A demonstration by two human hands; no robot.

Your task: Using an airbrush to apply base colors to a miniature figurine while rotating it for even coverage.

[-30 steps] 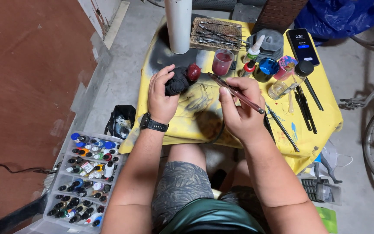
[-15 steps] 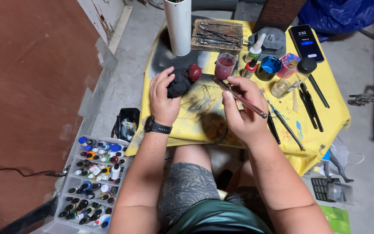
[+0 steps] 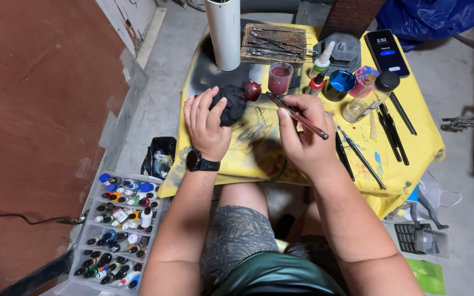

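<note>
Since the earlier frame, my left hand [image 3: 207, 123] is keeping its clasp on the dark figure [image 3: 231, 104], sitting at the yellow table's [image 3: 412, 148] left side. My right hand [image 3: 303, 137] is pinching the brush [image 3: 297, 116], which is slanting up-left, its tip nearing the figure's red end.

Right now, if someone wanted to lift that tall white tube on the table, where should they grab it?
Grip the white tube around its middle, coming from its left side; it stands upright, round and smooth, and the tool tray crowds its right.
</note>
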